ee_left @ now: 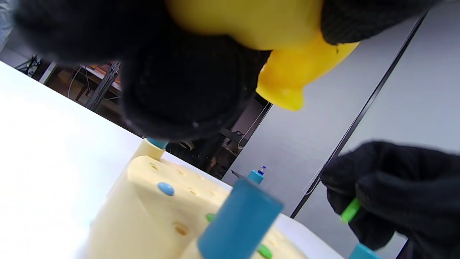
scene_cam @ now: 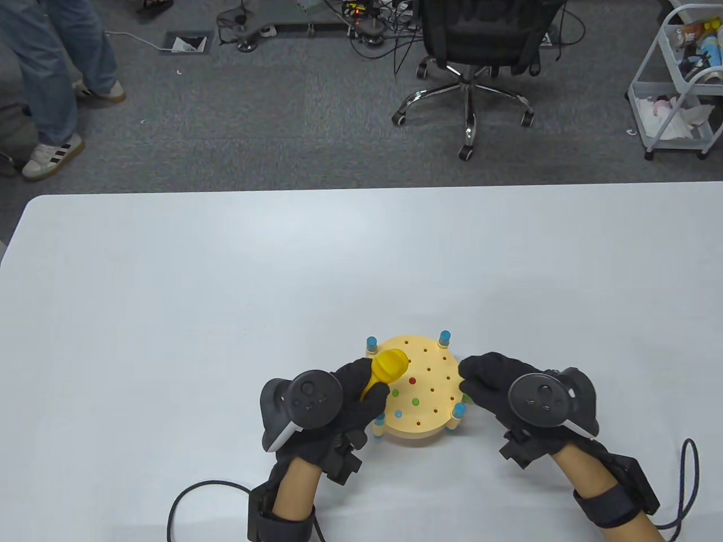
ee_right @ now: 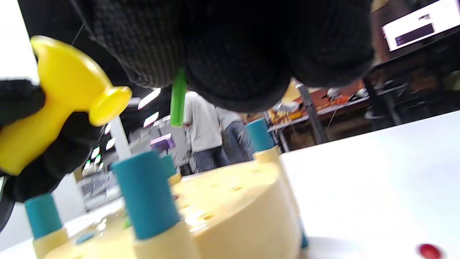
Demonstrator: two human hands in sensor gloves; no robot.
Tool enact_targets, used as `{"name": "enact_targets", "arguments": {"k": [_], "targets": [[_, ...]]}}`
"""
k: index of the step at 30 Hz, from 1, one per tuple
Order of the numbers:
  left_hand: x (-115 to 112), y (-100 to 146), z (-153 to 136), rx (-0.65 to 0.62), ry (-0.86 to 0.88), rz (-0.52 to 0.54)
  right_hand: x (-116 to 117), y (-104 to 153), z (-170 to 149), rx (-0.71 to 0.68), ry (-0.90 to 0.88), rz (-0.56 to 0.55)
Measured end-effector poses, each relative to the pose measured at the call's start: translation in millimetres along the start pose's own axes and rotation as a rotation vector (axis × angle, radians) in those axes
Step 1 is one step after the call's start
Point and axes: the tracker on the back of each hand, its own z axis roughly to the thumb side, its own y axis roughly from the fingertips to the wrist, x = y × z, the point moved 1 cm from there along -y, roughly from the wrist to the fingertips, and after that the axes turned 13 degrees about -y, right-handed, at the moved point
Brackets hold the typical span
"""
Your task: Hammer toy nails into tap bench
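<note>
Surroundings: a red nail point(ee_right: 428, 250) is seen lying on the table point(scene_cam: 226, 293) beside the tap bench point(scene_cam: 421, 395).
Tap bench: round, pale yellow, drilled with holes, ringed by blue posts point(scene_cam: 444, 337).
Left hand point(scene_cam: 344, 398): curled around a yellow hammer point(scene_cam: 387, 370) held over the bench.
Right hand point(scene_cam: 497, 384): a green nail point(ee_right: 178, 97) is pinched above the bench's edge.
</note>
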Motion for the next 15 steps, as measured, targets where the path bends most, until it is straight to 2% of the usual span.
{"name": "enact_targets", "arguments": {"k": [3,7,15], "targets": [[-1.7,-0.9,-2.7,0.012,-0.029,-0.005,14.0,-22.3,13.4,-0.004,0.136,0.115],[-6.1,-3.1,-7.7,0.023,-0.002,-0.03,29.8,-38.8,21.0,-0.005,0.183,0.25],[-10.0,-4.8,-6.6,0.019,-0.024,-0.053,46.2,-49.3,23.4,0.006,0.242,0.308]]}}
